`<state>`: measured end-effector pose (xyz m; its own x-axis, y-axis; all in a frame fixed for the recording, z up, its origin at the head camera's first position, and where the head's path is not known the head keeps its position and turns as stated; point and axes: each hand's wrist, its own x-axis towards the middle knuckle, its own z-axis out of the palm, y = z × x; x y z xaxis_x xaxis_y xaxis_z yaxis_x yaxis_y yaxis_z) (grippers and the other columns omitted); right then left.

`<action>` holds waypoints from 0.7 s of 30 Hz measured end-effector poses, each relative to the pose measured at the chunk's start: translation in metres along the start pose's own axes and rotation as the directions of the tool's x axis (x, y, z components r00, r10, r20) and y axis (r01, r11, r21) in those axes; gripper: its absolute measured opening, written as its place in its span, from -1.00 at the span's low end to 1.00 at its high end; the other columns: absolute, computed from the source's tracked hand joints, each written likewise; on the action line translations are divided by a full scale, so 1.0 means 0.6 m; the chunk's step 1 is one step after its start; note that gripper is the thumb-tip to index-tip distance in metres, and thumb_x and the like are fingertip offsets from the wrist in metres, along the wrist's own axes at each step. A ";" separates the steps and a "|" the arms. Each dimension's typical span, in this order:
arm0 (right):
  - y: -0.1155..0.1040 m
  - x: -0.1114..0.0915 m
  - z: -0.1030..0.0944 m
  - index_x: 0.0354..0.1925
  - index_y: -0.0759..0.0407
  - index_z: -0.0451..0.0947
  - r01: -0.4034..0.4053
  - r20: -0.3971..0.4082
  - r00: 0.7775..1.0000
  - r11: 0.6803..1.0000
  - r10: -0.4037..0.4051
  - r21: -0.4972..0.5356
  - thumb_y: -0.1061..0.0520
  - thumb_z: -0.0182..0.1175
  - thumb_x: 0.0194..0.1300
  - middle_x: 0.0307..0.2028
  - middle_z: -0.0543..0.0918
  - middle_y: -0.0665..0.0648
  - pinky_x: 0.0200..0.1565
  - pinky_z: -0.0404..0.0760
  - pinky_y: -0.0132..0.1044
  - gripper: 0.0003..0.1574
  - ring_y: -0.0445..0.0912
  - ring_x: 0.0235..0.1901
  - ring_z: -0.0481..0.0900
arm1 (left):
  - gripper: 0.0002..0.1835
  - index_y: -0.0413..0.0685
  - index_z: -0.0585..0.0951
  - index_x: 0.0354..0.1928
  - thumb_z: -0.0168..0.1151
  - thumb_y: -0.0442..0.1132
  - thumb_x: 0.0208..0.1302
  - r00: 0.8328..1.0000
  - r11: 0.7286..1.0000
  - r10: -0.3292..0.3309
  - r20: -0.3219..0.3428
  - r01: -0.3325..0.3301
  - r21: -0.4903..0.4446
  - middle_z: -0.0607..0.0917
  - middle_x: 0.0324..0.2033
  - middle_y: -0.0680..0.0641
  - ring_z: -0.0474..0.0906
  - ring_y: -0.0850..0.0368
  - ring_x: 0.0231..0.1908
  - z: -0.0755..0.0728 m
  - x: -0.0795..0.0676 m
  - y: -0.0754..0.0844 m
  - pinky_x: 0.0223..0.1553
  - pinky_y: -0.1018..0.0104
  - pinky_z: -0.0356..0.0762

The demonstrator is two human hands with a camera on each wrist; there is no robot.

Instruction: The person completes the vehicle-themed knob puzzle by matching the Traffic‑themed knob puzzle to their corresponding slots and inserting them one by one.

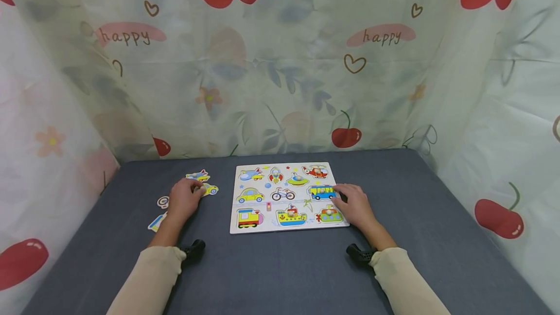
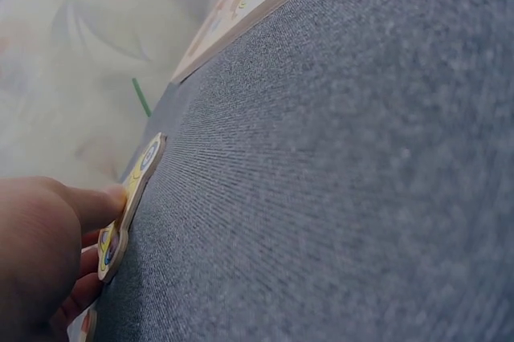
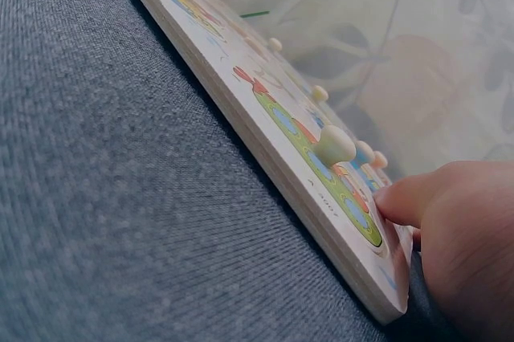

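My left hand (image 1: 183, 201) pinches a yellow car puzzle piece (image 1: 211, 189); in the left wrist view the thumb lies on the car's printed face and the fingers are partly hidden behind it. An airplane piece (image 1: 199, 175) lies just beyond it. My right hand (image 1: 356, 206) holds the right edge of a white puzzle board (image 1: 270, 223), the thumb on its top near the green submarine (image 3: 309, 149). Pegged on the board are a bus (image 1: 321, 192), a ship (image 1: 291, 216), a helicopter (image 1: 316, 172), a rocket and a flying saucer.
A round-ended piece (image 1: 163, 201) and a blue-and-yellow piece (image 1: 156, 222) lie beside the left forearm, partly covered by it. Dark grey cloth (image 1: 271, 271) covers the table. Printed curtains (image 1: 280, 86) stand behind and on both sides.
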<state>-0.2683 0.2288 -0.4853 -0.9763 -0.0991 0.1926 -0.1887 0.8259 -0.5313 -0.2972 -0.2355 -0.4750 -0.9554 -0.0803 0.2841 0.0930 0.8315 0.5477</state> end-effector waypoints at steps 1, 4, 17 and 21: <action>0.000 0.000 0.000 0.24 0.24 0.49 0.001 -0.001 1.000 1.000 -0.001 0.003 0.06 0.23 0.34 0.23 0.49 0.28 0.26 0.11 0.23 -0.44 0.22 0.32 0.20 | -0.80 -0.30 0.66 -0.17 0.29 -0.30 0.23 1.000 1.000 0.004 0.004 -0.004 0.001 0.58 -0.28 -0.25 0.47 -0.16 -0.22 0.000 0.000 0.000 -0.10 -0.08 0.34; 0.001 0.000 0.000 0.24 0.25 0.49 0.003 -0.004 1.000 1.000 -0.003 0.006 0.06 0.23 0.34 0.23 0.49 0.28 0.26 0.11 0.23 -0.44 0.22 0.32 0.21 | -0.81 -0.29 0.66 -0.18 0.29 -0.30 0.23 1.000 1.000 0.009 0.010 -0.009 0.002 0.58 -0.27 -0.25 0.47 -0.15 -0.22 0.000 0.000 -0.002 -0.10 -0.08 0.34; 0.000 0.000 -0.001 0.22 0.25 0.50 0.009 -0.010 1.000 1.000 -0.009 0.009 0.07 0.23 0.33 0.22 0.49 0.29 0.25 0.11 0.23 -0.46 0.23 0.31 0.22 | -0.80 -0.23 0.68 -0.17 0.34 -0.27 0.21 0.994 0.994 0.105 0.026 -0.106 0.004 0.52 -0.38 -0.17 0.41 -0.07 -0.34 -0.001 -0.005 0.013 -0.26 0.03 0.29; 0.000 -0.001 -0.001 0.22 0.25 0.50 0.010 -0.010 1.000 1.000 -0.010 0.007 0.07 0.23 0.33 0.22 0.49 0.29 0.25 0.10 0.24 -0.46 0.23 0.31 0.22 | -0.81 -0.21 0.69 -0.19 0.36 -0.27 0.18 0.991 0.991 0.133 0.019 -0.133 0.006 0.54 -0.38 -0.15 0.42 -0.06 -0.33 0.002 -0.006 0.025 -0.25 0.03 0.30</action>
<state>-0.2679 0.2288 -0.4850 -0.9732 -0.1024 0.2060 -0.1996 0.8208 -0.5352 -0.2925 -0.2221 -0.4685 -0.9399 0.0413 0.3390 0.2173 0.8381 0.5004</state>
